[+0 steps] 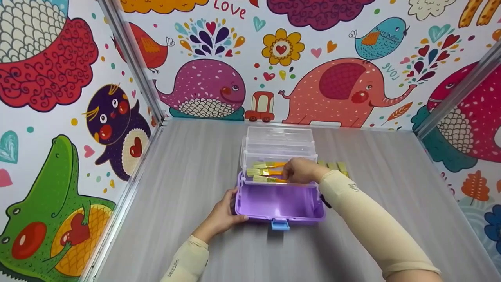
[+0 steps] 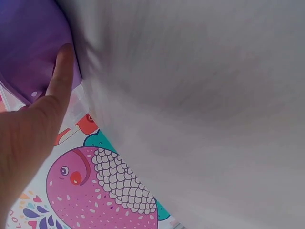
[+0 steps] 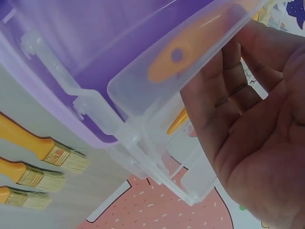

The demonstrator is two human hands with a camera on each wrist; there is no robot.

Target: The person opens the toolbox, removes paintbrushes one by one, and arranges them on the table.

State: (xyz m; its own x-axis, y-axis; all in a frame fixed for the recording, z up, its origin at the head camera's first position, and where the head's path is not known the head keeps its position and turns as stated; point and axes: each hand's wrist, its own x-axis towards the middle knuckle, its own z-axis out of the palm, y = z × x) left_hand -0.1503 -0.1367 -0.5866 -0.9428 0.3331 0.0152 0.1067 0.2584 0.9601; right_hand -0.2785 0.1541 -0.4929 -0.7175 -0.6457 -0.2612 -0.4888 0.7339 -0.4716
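A person's two hands work well apart at an open purple box (image 1: 274,201) on a bench (image 1: 188,168). The left hand (image 1: 224,214) spreads against its near left corner, thumb by the near rim and a straight finger along the side. The right hand (image 1: 303,171) curls over orange handles of three brushes (image 1: 260,172) lying bristles left in a clear tray (image 3: 128,98) at the box's far side; whether it grips one cannot be told. Three more paintbrushes (image 3: 33,178) lie to the right.
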